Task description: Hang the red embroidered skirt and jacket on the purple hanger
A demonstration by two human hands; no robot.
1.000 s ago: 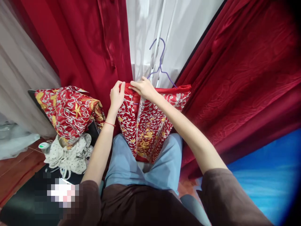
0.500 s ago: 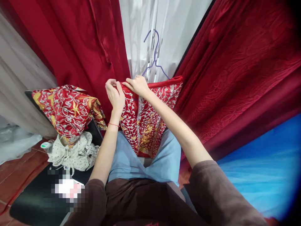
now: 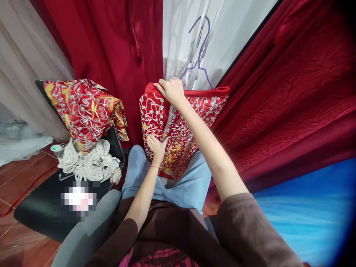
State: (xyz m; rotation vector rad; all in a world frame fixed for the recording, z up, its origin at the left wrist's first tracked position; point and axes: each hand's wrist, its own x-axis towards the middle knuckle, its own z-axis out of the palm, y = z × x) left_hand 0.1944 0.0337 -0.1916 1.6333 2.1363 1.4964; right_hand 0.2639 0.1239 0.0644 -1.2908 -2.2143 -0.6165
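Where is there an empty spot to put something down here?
The black chair seat has bare room at its front edge, and the red floor tiles left of it are bare too. The chair's back is crowded: an embroidered red garment over dotted white cloth. Both hands hold the hanging garment.

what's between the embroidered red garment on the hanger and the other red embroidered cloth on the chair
In the head view, a plain dark red curtain hangs behind the gap between the hanging garment and the draped cloth; nothing else sits there.

garment point(image 3: 183, 126) on hanger point(image 3: 198, 55), chair point(image 3: 41, 207) left
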